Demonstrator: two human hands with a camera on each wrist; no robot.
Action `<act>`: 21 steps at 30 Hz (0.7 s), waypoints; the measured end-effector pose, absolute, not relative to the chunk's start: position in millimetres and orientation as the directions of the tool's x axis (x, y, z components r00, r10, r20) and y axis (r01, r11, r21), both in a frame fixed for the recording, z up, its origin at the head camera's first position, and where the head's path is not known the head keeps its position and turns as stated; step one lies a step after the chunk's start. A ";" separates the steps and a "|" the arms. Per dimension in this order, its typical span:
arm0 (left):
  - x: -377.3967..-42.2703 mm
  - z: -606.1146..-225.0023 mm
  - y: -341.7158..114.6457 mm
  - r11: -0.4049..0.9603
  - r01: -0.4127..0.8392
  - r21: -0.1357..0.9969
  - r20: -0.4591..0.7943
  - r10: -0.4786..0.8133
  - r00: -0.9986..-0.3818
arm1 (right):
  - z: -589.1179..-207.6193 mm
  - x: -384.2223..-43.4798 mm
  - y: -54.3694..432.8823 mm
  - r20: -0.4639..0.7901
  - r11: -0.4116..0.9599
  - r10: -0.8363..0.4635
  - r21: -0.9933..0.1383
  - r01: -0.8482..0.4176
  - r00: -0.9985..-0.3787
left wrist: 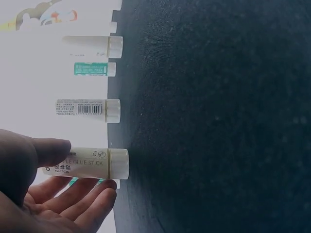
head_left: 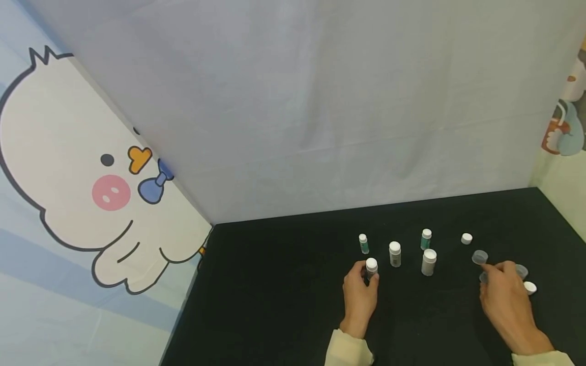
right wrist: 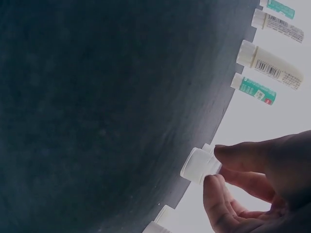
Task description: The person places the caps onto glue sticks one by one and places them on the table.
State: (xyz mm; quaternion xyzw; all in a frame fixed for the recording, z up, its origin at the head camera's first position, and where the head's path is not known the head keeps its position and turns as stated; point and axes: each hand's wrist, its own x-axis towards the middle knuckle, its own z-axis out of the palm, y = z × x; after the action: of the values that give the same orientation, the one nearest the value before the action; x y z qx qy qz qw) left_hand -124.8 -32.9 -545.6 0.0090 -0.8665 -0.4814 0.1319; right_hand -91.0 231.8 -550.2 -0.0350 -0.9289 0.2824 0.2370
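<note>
My left hand point(head_left: 359, 297) holds an upright glue stick point(left wrist: 85, 162) with a white cap, thumb on one side and fingers on the other. Its label reads "GLUE STICK" in the left wrist view. Over to the right, my right hand point(head_left: 508, 300) pinches a small translucent cap point(right wrist: 197, 166) between thumb and fingertips, low by the table. Another clear cap point(head_left: 479, 257) lies just beyond those fingers. A further clear cap point(head_left: 521, 271) and a white cap point(head_left: 530, 288) are partly hidden behind that hand.
Between the hands stand two whitish glue sticks, one nearer the left point(head_left: 395, 255) and a wider one point(head_left: 428, 263). Two green-labelled sticks, one small point(head_left: 364, 246) and one behind point(head_left: 426, 241), stand farther back. A white cap point(head_left: 466, 238) sits at the right on the black table point(head_left: 274, 295).
</note>
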 end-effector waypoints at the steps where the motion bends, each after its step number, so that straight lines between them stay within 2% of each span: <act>1: -124.8 -545.6 -33.0 0.538 0.114 0.835 0.223 -0.142 -0.964 | -550.5 -91.3 232.2 0.420 0.839 0.201 -0.540 -0.066 -0.885; 11: -125.6 -545.8 -34.1 0.545 0.115 0.831 0.217 -0.127 -0.968 | -550.2 -93.0 238.7 0.353 0.832 0.209 -0.554 -0.024 -0.912; 21: -123.2 -544.3 -35.4 0.540 0.105 0.835 0.205 -0.127 -0.971 | -544.6 -86.7 232.6 0.375 0.826 0.214 -0.562 -0.038 -0.902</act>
State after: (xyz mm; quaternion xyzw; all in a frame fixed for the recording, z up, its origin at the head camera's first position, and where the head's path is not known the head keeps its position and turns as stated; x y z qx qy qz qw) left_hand -123.2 -35.4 -544.3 0.0061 -0.8692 -0.4793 0.1211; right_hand -86.7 232.6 -544.6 -0.0474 -0.9307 0.2911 0.2163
